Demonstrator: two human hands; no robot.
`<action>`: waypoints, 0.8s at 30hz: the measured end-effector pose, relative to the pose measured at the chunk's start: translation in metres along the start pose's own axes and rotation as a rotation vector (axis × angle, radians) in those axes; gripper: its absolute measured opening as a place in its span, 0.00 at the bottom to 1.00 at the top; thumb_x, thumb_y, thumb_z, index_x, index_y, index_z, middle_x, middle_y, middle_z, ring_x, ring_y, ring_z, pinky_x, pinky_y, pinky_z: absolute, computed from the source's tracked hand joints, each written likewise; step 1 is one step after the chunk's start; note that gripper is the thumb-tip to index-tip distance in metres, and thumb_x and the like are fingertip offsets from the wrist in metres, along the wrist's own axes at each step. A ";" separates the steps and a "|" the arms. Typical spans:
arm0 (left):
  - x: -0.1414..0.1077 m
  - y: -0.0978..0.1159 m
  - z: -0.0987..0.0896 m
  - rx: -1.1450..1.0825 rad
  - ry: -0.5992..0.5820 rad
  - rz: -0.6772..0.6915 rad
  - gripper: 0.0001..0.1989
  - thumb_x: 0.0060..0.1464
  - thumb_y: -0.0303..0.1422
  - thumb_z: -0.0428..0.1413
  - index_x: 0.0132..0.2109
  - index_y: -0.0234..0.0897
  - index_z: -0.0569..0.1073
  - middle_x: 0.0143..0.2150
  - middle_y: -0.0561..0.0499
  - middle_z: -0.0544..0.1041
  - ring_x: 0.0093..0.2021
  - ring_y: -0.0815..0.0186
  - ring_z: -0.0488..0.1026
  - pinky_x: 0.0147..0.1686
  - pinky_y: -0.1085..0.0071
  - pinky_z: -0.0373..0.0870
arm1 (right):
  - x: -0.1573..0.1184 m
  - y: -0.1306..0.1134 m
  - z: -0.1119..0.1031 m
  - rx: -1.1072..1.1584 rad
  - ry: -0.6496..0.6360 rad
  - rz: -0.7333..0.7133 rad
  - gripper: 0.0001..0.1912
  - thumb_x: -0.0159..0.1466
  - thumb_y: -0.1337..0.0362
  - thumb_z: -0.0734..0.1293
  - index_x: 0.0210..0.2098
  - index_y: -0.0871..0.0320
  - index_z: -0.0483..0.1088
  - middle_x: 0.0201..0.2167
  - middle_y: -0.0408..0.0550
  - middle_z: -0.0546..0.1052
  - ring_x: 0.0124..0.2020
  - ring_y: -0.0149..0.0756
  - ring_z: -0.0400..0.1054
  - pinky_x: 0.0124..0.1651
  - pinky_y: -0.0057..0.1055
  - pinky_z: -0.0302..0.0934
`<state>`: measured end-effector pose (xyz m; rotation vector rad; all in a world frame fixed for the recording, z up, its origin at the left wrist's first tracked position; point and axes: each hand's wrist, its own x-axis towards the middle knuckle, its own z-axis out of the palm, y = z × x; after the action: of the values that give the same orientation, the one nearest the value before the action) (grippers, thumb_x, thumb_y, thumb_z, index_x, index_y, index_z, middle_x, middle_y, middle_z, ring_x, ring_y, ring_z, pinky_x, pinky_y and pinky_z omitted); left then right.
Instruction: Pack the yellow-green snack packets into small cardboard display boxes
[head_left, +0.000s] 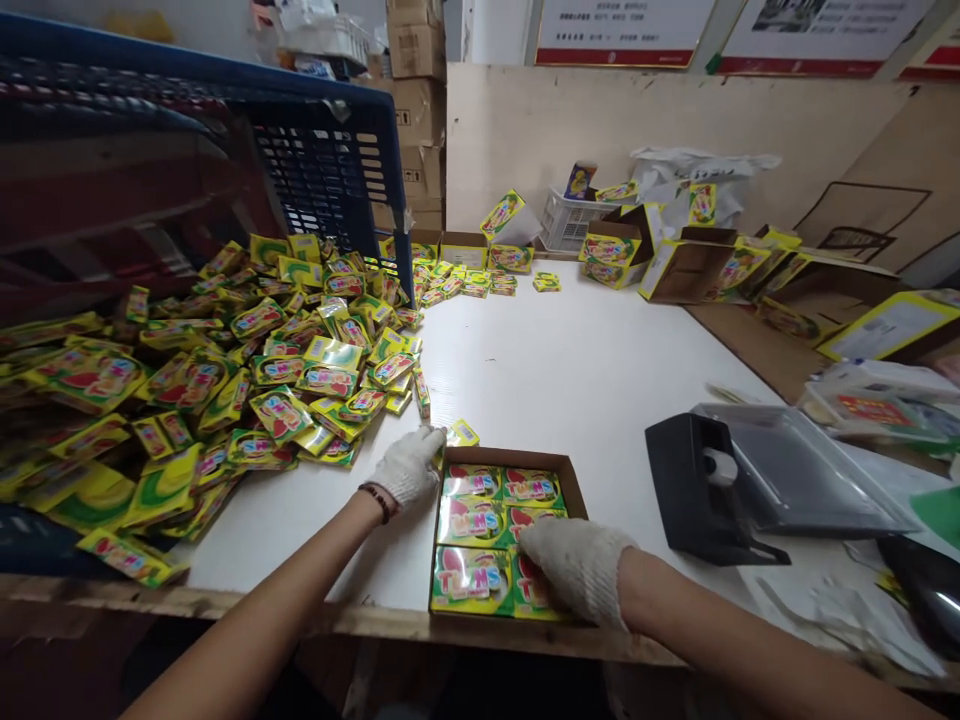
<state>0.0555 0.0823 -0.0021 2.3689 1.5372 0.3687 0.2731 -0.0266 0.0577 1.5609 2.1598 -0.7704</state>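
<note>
An open cardboard display box [576, 485] stands at the table's front edge, with rows of small yellow-green printed cartons [474, 578] lying inside. My right hand [581, 565], in a white knit glove, reaches over the box's right wall. Its fingers are pressed together on the right-hand cartons and cover part of them; what they grip is hidden. My left hand [409, 468], gloved too, is at the box's back left corner with its fingers curled in. Just beyond those fingertips is a small yellow packet [463, 433]; whether they hold anything is unclear.
A large heap of printed cartons [281, 415] spills from a tipped blue crate [330, 150] at left. A black tape dispenser [694, 490] and clear plastic tray [802, 470] stand at right. Opened display boxes [690, 265] and a white basket [566, 220] line the back.
</note>
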 end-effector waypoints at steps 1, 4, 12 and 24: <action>0.004 -0.003 0.007 -0.003 -0.004 0.011 0.25 0.44 0.21 0.55 0.52 0.41 0.72 0.49 0.47 0.75 0.50 0.59 0.73 0.50 0.65 0.68 | 0.000 0.001 -0.004 -0.023 -0.020 -0.017 0.13 0.50 0.67 0.72 0.37 0.55 0.75 0.33 0.51 0.78 0.34 0.46 0.74 0.31 0.34 0.62; 0.007 -0.006 0.014 -0.019 0.015 -0.003 0.18 0.47 0.25 0.56 0.48 0.39 0.74 0.46 0.45 0.76 0.49 0.57 0.72 0.50 0.63 0.68 | -0.002 0.004 -0.024 -0.043 0.056 -0.066 0.12 0.55 0.65 0.69 0.40 0.55 0.74 0.37 0.50 0.78 0.37 0.45 0.73 0.35 0.34 0.63; -0.033 0.025 -0.041 -0.649 0.192 0.061 0.21 0.56 0.43 0.51 0.51 0.35 0.72 0.46 0.47 0.77 0.45 0.58 0.73 0.48 0.63 0.70 | 0.002 -0.017 -0.070 -0.221 0.741 -0.318 0.18 0.68 0.71 0.55 0.55 0.59 0.66 0.53 0.59 0.70 0.42 0.40 0.70 0.41 0.35 0.62; -0.013 -0.038 -0.066 0.246 0.299 -0.259 0.16 0.50 0.37 0.56 0.45 0.34 0.73 0.46 0.38 0.71 0.47 0.48 0.71 0.44 0.56 0.69 | -0.007 0.019 -0.051 -0.181 0.097 0.015 0.11 0.62 0.70 0.62 0.40 0.56 0.73 0.37 0.54 0.79 0.35 0.44 0.74 0.33 0.32 0.59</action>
<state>-0.0052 0.0917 0.0436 2.3274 2.1089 0.5169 0.2943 0.0045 0.0971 1.5476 2.2146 -0.4876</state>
